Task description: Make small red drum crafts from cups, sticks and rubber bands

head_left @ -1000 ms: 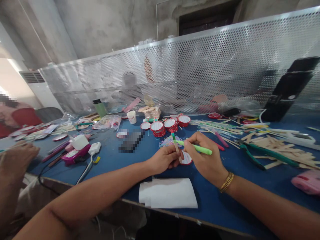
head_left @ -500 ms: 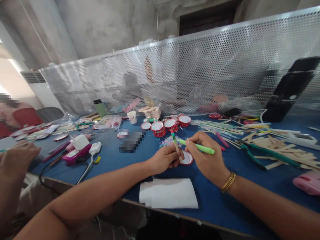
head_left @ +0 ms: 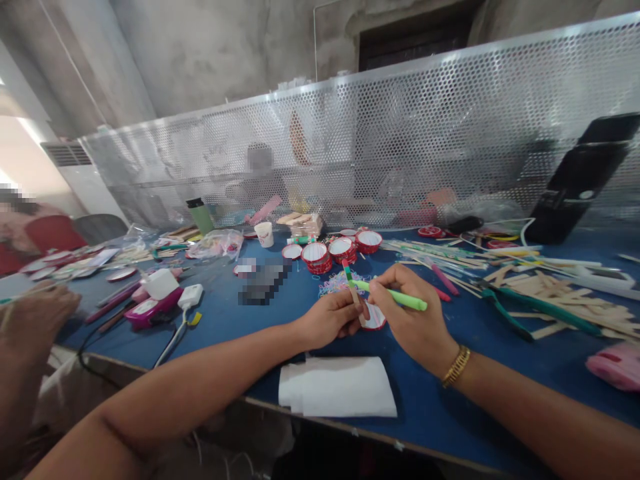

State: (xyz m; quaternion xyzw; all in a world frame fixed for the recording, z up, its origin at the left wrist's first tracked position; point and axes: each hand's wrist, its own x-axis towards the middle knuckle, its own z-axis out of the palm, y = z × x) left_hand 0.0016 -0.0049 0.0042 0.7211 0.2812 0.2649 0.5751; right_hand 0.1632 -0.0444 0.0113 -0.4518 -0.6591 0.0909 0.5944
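My left hand point(head_left: 334, 315) is closed on a flat wooden craft stick point(head_left: 357, 297), held upright with red and green colouring at its top. My right hand point(head_left: 407, 310) grips a light green marker point(head_left: 404, 299), its tip end at the stick just below the coloured bands. Under my hands lies a round red-rimmed white disc point(head_left: 374, 316), partly covered by my fingers. Behind the stick is a pile of thin coloured loops point(head_left: 333, 284). Several red-rimmed round pieces point(head_left: 315, 253) stand stacked farther back.
A folded white cloth point(head_left: 345, 387) lies at the front edge. To the right are green-handled pliers point(head_left: 543, 308), loose wooden sticks point(head_left: 565, 300) and a pink pouch point(head_left: 615, 365). A magenta device point(head_left: 150, 310) and white adapter point(head_left: 160, 285) sit left. Another person's hand point(head_left: 40, 313) is at far left.
The marker has shifted slightly left, its tip now meeting the stick. My left hand and the stick have barely moved.
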